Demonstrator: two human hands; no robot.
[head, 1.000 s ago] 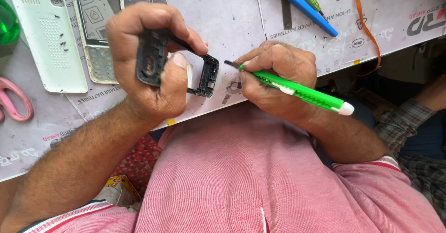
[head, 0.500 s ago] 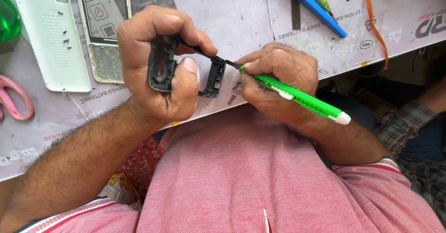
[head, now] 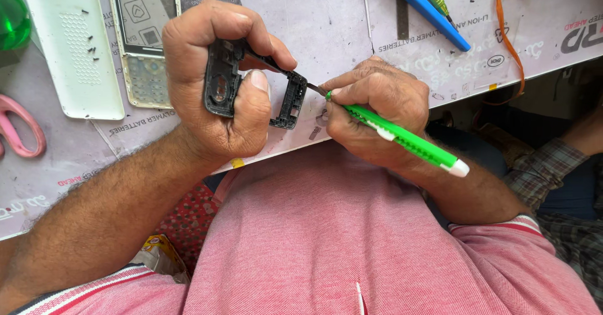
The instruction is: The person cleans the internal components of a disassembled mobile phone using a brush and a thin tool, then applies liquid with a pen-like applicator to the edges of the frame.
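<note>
My left hand (head: 217, 82) grips a black plastic phone frame (head: 254, 86), fingers wrapped over its top and thumb pressed on its middle. My right hand (head: 377, 104) holds a green and white screwdriver (head: 408, 142) like a pen. Its metal tip touches the right end of the frame. Both hands hover just above the near edge of the white work surface (head: 326, 20), over my pink shirt.
A white phone back cover (head: 72, 45) with tiny screws on it and a phone front panel with keypad (head: 144, 38) lie at the upper left. Pink scissors (head: 16, 126) sit at the left edge. A blue tool (head: 427, 10) and an orange strap (head: 509, 38) lie at the upper right.
Both hands have stayed locked together on the frame and shifted slightly; the frame has turned a little in my left hand, and the screwdriver tip stays against its right end.
</note>
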